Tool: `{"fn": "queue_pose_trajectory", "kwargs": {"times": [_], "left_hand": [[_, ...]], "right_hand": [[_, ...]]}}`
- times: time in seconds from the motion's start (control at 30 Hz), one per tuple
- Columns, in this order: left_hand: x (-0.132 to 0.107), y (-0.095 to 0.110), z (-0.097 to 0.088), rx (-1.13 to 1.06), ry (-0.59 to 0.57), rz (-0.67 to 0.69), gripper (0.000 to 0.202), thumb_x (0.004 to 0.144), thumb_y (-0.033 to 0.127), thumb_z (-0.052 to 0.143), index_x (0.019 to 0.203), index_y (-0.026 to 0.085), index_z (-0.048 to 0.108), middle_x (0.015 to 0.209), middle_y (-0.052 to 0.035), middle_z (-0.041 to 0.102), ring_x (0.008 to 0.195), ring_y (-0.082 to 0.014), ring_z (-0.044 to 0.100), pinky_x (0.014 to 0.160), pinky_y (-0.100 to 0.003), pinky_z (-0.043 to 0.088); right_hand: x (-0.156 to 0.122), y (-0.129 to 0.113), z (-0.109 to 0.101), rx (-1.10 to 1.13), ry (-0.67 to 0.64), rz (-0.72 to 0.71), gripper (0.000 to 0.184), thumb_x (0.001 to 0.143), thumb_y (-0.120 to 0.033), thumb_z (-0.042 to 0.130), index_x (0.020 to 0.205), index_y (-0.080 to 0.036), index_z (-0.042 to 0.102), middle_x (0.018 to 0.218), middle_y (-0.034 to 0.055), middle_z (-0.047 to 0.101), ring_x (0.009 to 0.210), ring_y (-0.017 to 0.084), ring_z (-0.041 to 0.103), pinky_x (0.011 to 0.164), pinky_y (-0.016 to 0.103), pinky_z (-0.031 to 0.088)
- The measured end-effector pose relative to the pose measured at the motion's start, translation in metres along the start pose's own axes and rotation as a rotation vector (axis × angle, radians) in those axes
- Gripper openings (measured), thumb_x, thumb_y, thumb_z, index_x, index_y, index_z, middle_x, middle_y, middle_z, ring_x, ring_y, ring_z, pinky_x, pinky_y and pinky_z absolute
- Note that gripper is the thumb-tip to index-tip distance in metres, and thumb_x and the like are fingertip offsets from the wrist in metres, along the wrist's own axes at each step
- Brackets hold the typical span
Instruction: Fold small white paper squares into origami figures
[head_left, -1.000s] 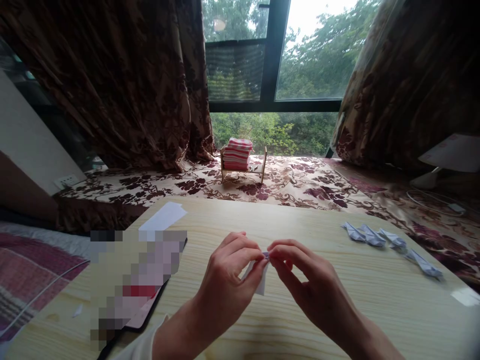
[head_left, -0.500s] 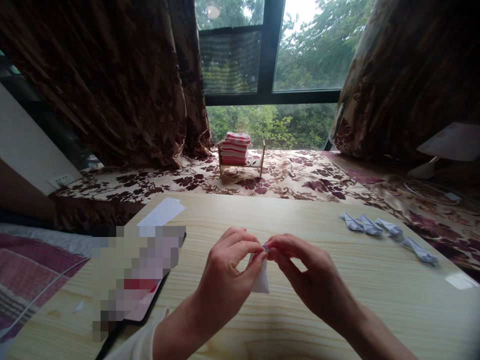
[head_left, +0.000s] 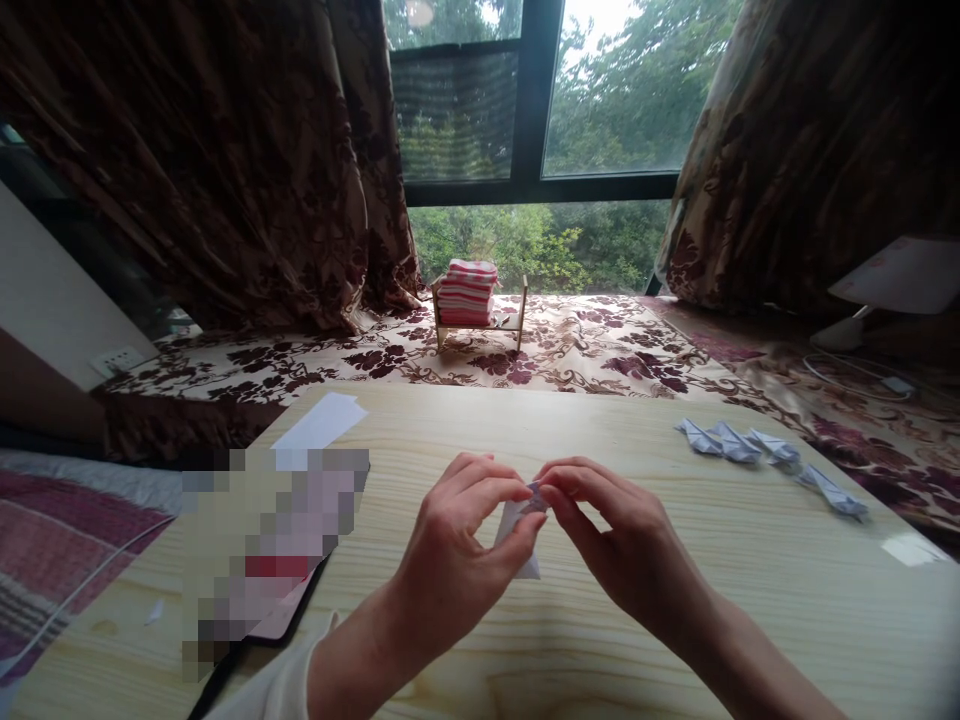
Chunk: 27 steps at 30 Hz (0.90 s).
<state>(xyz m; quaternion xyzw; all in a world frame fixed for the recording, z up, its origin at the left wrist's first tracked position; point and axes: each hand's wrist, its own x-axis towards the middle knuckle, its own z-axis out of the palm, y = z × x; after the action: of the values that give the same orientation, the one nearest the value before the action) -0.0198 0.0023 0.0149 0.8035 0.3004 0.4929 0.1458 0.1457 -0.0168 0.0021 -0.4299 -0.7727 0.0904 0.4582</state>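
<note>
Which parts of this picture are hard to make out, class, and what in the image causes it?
Head view: sky through the window washes out white; head view: the right curtain sinks almost to black; head view: a pixelated block masks part of the table's left; head view: fingers partly hide the white paper.

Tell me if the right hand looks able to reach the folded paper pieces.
Likely yes: only tabletop shows between the right hand and the folded paper pieces. It seems occupied with the small white paper, though, so it may need to let go first.
</note>
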Motion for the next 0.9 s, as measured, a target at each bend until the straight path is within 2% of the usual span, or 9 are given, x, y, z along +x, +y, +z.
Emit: {"fn": "queue_pose_trajectory", "kwargs": {"times": [0.17,0.3,0.47,0.67,0.9], "left_hand": [[-0.001,-0.0025,-0.0005,0.031,-0.023,0.068,0.013,0.073,0.011,0.067,0.085,0.016,0.064,0.085,-0.0054,0.069,0.083,-0.0181,0.061,0.091,-0.04,0.05],[-0.0028,-0.0054,-0.0004,0.063,-0.042,0.084,0.008,0.077,0.009,0.063,0.082,0.016,0.062,0.083,-0.0056,0.067,0.084,-0.0178,0.058,0.091,-0.039,0.048],[-0.003,-0.0053,-0.0006,0.037,-0.05,0.052,0.011,0.08,0.008,0.058,0.076,0.017,0.061,0.079,-0.0044,0.066,0.08,-0.0165,0.057,0.089,-0.039,0.049],[-0.002,-0.0029,-0.0012,-0.033,-0.018,-0.024,0.01,0.078,0.007,0.061,0.074,0.016,0.063,0.077,-0.0042,0.067,0.077,-0.0158,0.058,0.087,-0.037,0.05],[-0.0016,-0.0008,-0.0016,-0.088,-0.013,-0.105,0.01,0.077,0.007,0.061,0.072,0.015,0.063,0.077,-0.0059,0.068,0.078,-0.0165,0.061,0.077,-0.031,0.052]], "right_hand": [[0.0003,0.0002,0.0011,-0.009,0.025,0.006,0.012,0.092,-0.016,0.046,0.088,-0.02,0.057,0.085,0.0054,0.064,0.075,0.015,0.062,0.067,0.025,0.05],[-0.0008,0.0017,0.0024,-0.013,0.021,0.001,0.01,0.091,-0.015,0.049,0.088,-0.02,0.057,0.084,0.0046,0.064,0.075,0.014,0.062,0.067,0.025,0.049],[-0.0007,0.0002,0.0021,-0.003,0.005,0.007,0.011,0.09,-0.017,0.048,0.087,-0.021,0.058,0.085,0.0047,0.065,0.074,0.015,0.063,0.065,0.025,0.05],[0.0016,-0.0024,-0.0008,0.025,-0.003,-0.033,0.009,0.086,-0.013,0.053,0.09,-0.021,0.057,0.088,0.0046,0.065,0.073,0.013,0.063,0.065,0.024,0.052],[0.0022,-0.0017,-0.0027,0.027,0.007,-0.074,0.012,0.085,-0.011,0.055,0.092,-0.02,0.058,0.09,0.0047,0.064,0.072,0.012,0.063,0.064,0.023,0.052]]}}
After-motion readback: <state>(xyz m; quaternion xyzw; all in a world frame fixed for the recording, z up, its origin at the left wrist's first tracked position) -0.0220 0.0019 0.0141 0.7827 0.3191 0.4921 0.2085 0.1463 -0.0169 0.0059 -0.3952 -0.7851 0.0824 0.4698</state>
